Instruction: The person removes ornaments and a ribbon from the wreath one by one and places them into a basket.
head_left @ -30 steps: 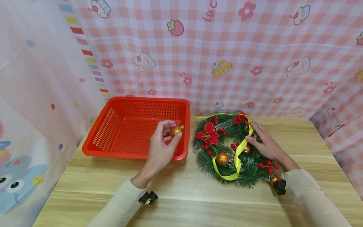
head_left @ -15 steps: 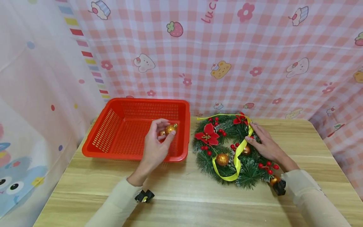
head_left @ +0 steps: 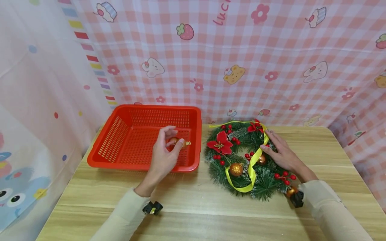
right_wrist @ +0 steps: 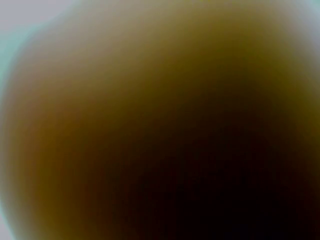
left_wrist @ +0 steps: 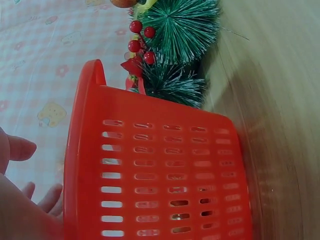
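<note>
My left hand (head_left: 164, 155) is over the right part of a red plastic basket (head_left: 144, 167), its thumb and fingers spread apart. Beneath the fingers, partly hidden, are a gold bauble (head_left: 173, 141) and the blurred gold cap of another bauble (head_left: 188, 143). In the left wrist view, the basket's slotted wall (left_wrist: 160, 165) stands beside that hand, with gold glints behind the slots. My right hand (head_left: 283, 154) rests with extended fingers on the right side of a green Christmas wreath (head_left: 265, 184), touching its yellow ribbon (head_left: 256, 156).
The wreath bears red poinsettias (head_left: 221, 143), red berries (head_left: 284, 177) and gold baubles (head_left: 236, 169). Basket and wreath lie side by side on a wooden table (head_left: 211, 217). A pink checked curtain (head_left: 193, 60) hangs behind. The right wrist view is dark and blurred.
My left hand has moved left and farther over the basket, and its fingers have let go of the gold bauble, which has dropped lower. The right hand stays on the wreath.
</note>
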A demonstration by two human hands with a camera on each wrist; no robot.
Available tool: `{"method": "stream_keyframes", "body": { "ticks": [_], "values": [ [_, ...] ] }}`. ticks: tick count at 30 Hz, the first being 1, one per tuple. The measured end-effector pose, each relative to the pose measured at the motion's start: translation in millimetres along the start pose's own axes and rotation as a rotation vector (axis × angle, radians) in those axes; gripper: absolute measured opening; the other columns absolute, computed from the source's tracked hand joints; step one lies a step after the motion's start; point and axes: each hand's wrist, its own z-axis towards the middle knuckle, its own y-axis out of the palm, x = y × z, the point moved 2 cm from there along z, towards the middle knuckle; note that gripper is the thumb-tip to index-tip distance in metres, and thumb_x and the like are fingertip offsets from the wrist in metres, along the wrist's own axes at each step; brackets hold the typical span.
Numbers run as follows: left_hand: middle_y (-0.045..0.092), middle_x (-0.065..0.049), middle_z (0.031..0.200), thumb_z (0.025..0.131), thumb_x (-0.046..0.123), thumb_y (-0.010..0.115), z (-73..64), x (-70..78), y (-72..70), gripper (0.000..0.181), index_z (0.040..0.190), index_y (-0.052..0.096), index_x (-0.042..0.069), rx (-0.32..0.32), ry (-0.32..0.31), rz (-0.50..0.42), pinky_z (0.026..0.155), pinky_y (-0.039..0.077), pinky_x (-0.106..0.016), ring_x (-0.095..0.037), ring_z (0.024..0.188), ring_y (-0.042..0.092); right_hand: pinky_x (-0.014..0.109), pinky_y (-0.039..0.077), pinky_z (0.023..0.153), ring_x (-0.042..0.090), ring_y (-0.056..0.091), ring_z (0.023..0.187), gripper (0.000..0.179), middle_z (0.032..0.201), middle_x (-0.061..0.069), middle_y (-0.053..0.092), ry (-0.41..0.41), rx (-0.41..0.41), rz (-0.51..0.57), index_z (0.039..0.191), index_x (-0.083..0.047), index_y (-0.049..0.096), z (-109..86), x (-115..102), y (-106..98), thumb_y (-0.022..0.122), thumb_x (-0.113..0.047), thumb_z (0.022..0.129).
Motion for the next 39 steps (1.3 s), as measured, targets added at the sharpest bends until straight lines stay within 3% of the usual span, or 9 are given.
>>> {"method": "stream_keyframes", "body": {
  "ticks": [5,14,20,24,29,34,39],
  "values": [
    [0.056,-0.007,0.128,0.095,0.012,0.065,-0.8,-1.8,5.0,0.044,0.135,0.047,0.014,-0.028,-0.01,0.052,0.106,0.043,-0.044,-0.021,0.121,0.052,0.081,0.013,0.101,0.054,0.002,0.146,0.074,0.164,0.023,-0.002,0.003,0.0,-0.005,0.161,-0.027,0.004,-0.5,0.0,-0.6,0.045,-0.049,0.103],
    [0.058,-0.004,0.13,0.096,0.012,0.065,-7.6,3.0,22.5,0.043,0.136,0.05,0.016,-0.058,0.066,0.064,0.101,0.044,-0.046,-0.018,0.12,0.053,0.081,0.013,0.101,0.054,0.003,0.146,0.074,0.164,0.024,0.0,-0.003,0.006,-0.005,0.161,-0.025,0.005,0.5,1.6,1.8,0.044,-0.049,0.103],
    [0.062,-0.012,0.124,0.095,0.009,0.064,-13.1,8.8,35.8,0.041,0.134,0.052,0.01,-0.098,0.104,0.06,0.099,0.047,-0.044,-0.025,0.117,0.057,0.081,0.014,0.101,0.054,0.003,0.146,0.074,0.164,0.024,0.0,-0.002,0.008,-0.009,0.161,-0.025,0.006,0.1,1.5,1.7,0.044,-0.049,0.103],
    [0.064,-0.01,0.118,0.094,0.004,0.064,-16.8,12.6,44.5,0.038,0.13,0.054,0.006,-0.132,0.128,0.048,0.096,0.05,-0.04,-0.025,0.11,0.061,0.081,0.014,0.1,0.054,0.003,0.146,0.074,0.164,0.024,0.0,0.001,0.01,-0.008,0.161,-0.025,0.006,-0.1,1.3,1.3,0.044,-0.049,0.103],
    [0.065,-0.013,0.115,0.094,0.003,0.063,-22.4,17.5,58.0,0.036,0.129,0.054,0.007,-0.217,0.137,-0.008,0.092,0.053,-0.034,-0.024,0.106,0.063,0.081,0.015,0.1,0.054,0.004,0.146,0.074,0.164,0.023,0.0,0.004,0.013,-0.013,0.161,-0.025,0.006,-1.6,1.5,0.7,0.044,-0.05,0.103],
    [0.064,-0.018,0.116,0.095,0.004,0.062,-29.1,21.1,72.0,0.038,0.132,0.053,0.007,-0.329,0.104,-0.051,0.09,0.054,-0.03,-0.022,0.103,0.064,0.081,0.015,0.1,0.054,0.005,0.146,0.075,0.164,0.023,0.001,0.011,0.019,-0.029,0.161,-0.026,0.005,-2.4,0.0,0.2,0.044,-0.051,0.102],
    [0.064,-0.015,0.117,0.097,0.008,0.061,-33.3,23.0,78.4,0.037,0.133,0.053,0.01,-0.362,0.112,-0.027,0.091,0.053,-0.035,-0.021,0.105,0.063,0.081,0.016,0.1,0.054,0.006,0.145,0.076,0.164,0.024,0.002,0.022,0.02,-0.058,0.161,-0.025,0.004,-2.1,-1.6,1.8,0.043,-0.054,0.102]
  ]
}}
